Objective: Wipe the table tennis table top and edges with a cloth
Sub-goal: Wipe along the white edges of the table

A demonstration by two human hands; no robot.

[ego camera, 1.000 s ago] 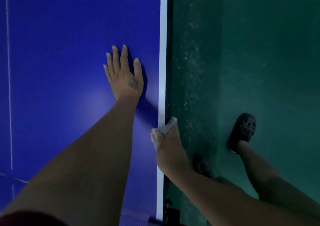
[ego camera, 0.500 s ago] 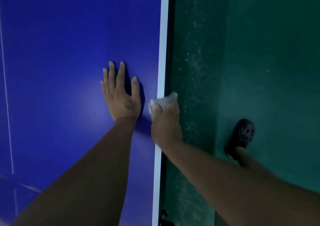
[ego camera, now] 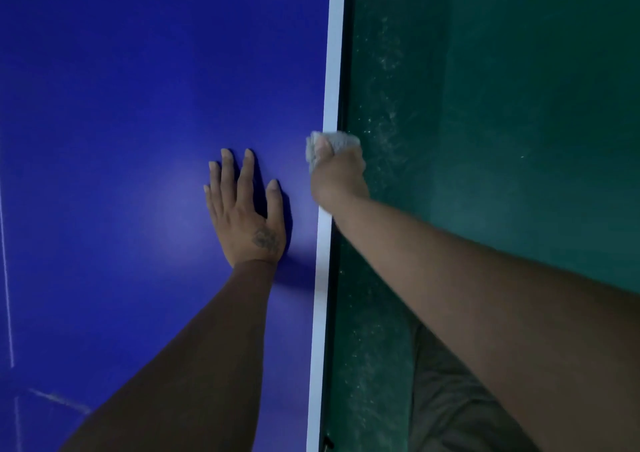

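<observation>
The blue table tennis table top (ego camera: 121, 122) fills the left half of the view, with a white border line (ego camera: 333, 70) along its right edge. My left hand (ego camera: 244, 214) lies flat on the blue surface, fingers straight and spread. My right hand (ego camera: 337, 178) grips a small grey-white cloth (ego camera: 336, 140) and holds it over the table's right edge, thumb on the top side, fingers wrapped down the side. Only the cloth's front part shows beyond the hand.
A dark green floor (ego camera: 502, 122) lies right of the table, with pale dust specks close to the edge. Grey fabric of my clothing (ego camera: 450, 410) shows at the lower right. Faint white lines (ego camera: 7, 278) cross the table's far left.
My right hand has slid the cloth forward along the table's right edge, from behind my left hand to beyond its fingertips. The left hand stays flat on the top. The sandalled foot has left view.
</observation>
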